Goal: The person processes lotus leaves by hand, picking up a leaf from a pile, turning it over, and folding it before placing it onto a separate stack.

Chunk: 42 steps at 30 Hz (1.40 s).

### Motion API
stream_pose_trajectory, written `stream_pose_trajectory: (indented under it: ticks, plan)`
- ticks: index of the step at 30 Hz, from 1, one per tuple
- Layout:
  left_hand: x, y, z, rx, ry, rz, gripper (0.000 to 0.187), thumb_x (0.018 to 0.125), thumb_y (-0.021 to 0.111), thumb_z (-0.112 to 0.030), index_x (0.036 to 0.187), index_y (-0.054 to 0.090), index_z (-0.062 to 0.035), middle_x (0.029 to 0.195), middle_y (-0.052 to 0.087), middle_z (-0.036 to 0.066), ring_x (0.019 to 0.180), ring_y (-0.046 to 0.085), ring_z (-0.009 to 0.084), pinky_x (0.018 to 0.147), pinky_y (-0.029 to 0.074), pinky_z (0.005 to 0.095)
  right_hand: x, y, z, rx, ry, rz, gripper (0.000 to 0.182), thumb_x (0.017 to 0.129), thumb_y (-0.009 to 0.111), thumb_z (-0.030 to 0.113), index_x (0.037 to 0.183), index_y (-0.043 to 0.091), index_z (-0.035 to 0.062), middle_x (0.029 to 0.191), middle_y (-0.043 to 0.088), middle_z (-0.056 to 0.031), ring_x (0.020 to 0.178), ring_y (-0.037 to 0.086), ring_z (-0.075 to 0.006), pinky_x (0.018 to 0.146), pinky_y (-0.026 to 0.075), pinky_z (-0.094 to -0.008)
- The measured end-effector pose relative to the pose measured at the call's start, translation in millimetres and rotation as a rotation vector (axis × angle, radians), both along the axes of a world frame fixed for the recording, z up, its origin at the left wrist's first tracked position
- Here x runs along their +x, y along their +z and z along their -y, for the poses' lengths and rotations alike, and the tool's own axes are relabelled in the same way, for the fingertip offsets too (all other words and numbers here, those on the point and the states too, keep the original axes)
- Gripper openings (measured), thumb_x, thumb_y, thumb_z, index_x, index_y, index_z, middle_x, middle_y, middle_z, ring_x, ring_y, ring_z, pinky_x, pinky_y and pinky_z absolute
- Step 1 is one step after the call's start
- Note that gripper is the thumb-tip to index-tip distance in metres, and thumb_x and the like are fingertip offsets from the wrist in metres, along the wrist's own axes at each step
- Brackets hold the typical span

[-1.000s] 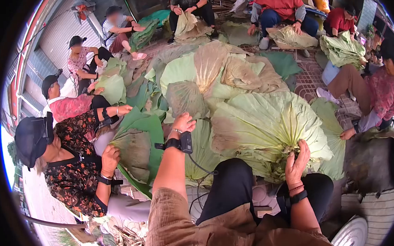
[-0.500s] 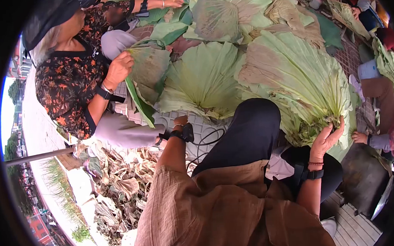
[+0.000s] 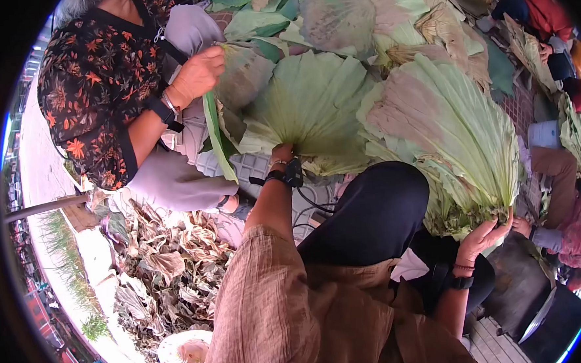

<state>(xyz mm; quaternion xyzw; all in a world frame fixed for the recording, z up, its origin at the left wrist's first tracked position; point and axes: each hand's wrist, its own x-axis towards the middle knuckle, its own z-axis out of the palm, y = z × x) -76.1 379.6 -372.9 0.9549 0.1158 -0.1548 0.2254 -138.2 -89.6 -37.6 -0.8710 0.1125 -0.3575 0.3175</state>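
Observation:
My left hand (image 3: 282, 153) reaches forward to the stem end of a broad green leaf (image 3: 316, 104) spread on the pavement, its fingers partly hidden and closed at the leaf's base. At the right, a layered stack of large pale-green leaves (image 3: 468, 123), brown along its upper left part, fans out beyond my knee. My right hand (image 3: 484, 237) grips the bunched stem ends of this stack, thumb on the near side and fingers stretched along its right edge. More wide leaves (image 3: 338, 21) overlap behind.
A person in a flowered top (image 3: 95, 93) sits at the left, holding a folded leaf (image 3: 217, 136). Dried brown leaves (image 3: 170, 273) lie heaped below, beside a pale round container (image 3: 186, 353). Other people handle leaves at the right, near a white bucket (image 3: 544, 135).
My left hand has moved forward to the broad leaf's base and closed there. My right hand stays at the stack's stem ends. The view has shifted slightly.

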Motion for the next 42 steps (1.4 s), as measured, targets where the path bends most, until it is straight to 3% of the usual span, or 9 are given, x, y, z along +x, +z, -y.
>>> stream_pose_trajectory:
  ticks: [3,5,8,11,18,23,27,34,42]
  plan:
    - [5.7,-32.0,-8.0,-0.243,0.08,-0.002,0.043,0.073,0.069,-0.02,0.112,0.055,-0.0106,0.102,0.062,0.014,0.091,0.06,0.0318,0.079,0.048,0.0428,-1.0,2.6,-1.7,-0.05,-0.009,-0.007,0.053,0.092,0.04,0.027,0.136,0.031,-0.0012,0.131,0.038,-0.017,0.115,0.041,-0.0265,0.1,0.031,-0.0371]
    - [19.1,-7.6,4.7,-1.352,1.045,-0.052,0.04,0.081,0.064,-0.017,0.117,0.051,-0.0095,0.116,0.057,0.011,0.102,0.056,0.0287,0.087,0.046,0.0441,-1.0,4.0,-5.7,-0.019,-0.013,-0.002,0.053,0.093,0.04,0.027,0.136,0.031,-0.0014,0.132,0.037,-0.0175,0.116,0.041,-0.0272,0.101,0.03,-0.0378]
    - [27.2,70.1,21.8,-1.653,1.297,-0.06,0.037,0.086,0.059,-0.014,0.121,0.049,-0.0082,0.124,0.052,0.012,0.113,0.05,0.03,0.095,0.041,0.049,-1.2,5.5,-7.8,0.002,-0.023,0.009,0.052,0.093,0.041,0.027,0.135,0.032,-0.0017,0.132,0.037,-0.018,0.118,0.04,-0.0275,0.102,0.029,-0.0382]
    - [33.4,88.9,27.6,-2.016,1.173,0.061,0.038,0.087,0.057,-0.011,0.124,0.047,-0.0077,0.125,0.052,0.012,0.118,0.047,0.0316,0.099,0.039,0.0479,-2.9,7.0,-8.5,0.05,-0.009,0.015,0.052,0.093,0.041,0.027,0.135,0.032,-0.0021,0.132,0.037,-0.018,0.119,0.039,-0.028,0.102,0.029,-0.0387]
    - [45.2,150.3,31.2,-2.118,1.21,-0.047,0.037,0.087,0.055,-0.01,0.123,0.048,-0.0056,0.128,0.05,0.014,0.118,0.047,0.0325,0.1,0.038,0.0485,-5.0,13.4,-12.4,-0.037,0.0,0.064,0.052,0.094,0.043,0.03,0.132,0.036,-0.0043,0.132,0.04,-0.0205,0.121,0.039,-0.0315,0.104,0.027,-0.0412]
    - [50.9,189.6,26.4,-1.812,0.842,-0.029,0.031,0.089,0.056,-0.015,0.119,0.048,-0.0109,0.12,0.056,0.01,0.106,0.056,0.0313,0.088,0.044,0.0513,-9.7,11.9,-7.7,-0.111,-0.022,0.04,0.053,0.093,0.042,0.029,0.133,0.035,-0.0043,0.132,0.041,-0.0206,0.122,0.038,-0.0332,0.104,0.027,-0.0426]
    - [54.9,244.8,44.0,-1.67,0.941,0.116,0.026,0.089,0.058,-0.019,0.112,0.048,-0.0136,0.111,0.06,0.007,0.098,0.06,0.0272,0.08,0.048,0.0505,-8.9,9.6,-4.1,-0.12,-0.031,0.027,0.051,0.093,0.042,0.026,0.134,0.035,-0.0032,0.132,0.041,-0.0207,0.122,0.038,-0.0343,0.104,0.026,-0.0433]
    - [46.6,359.0,66.1,-1.394,0.589,0.401,0.014,0.091,0.057,-0.018,0.102,0.05,-0.0111,0.103,0.06,0.004,0.09,0.062,0.0176,0.07,0.055,0.0349,-5.7,4.9,4.6,-0.133,-0.051,0.011,0.049,0.091,0.043,0.022,0.132,0.036,-0.003,0.129,0.043,-0.0211,0.121,0.039,-0.0353,0.103,0.026,-0.0445]
    - [100.7,450.5,117.2,-1.7,0.282,0.656,0.022,0.09,0.057,-0.012,0.111,0.049,-0.0107,0.109,0.059,0.005,0.097,0.061,0.0228,0.078,0.052,0.0429,-1.0,-4.3,16.0,-0.192,-0.07,-0.024,0.046,0.086,0.046,0.014,0.129,0.039,-0.0029,0.129,0.044,-0.021,0.121,0.039,-0.037,0.102,0.026,-0.0463]
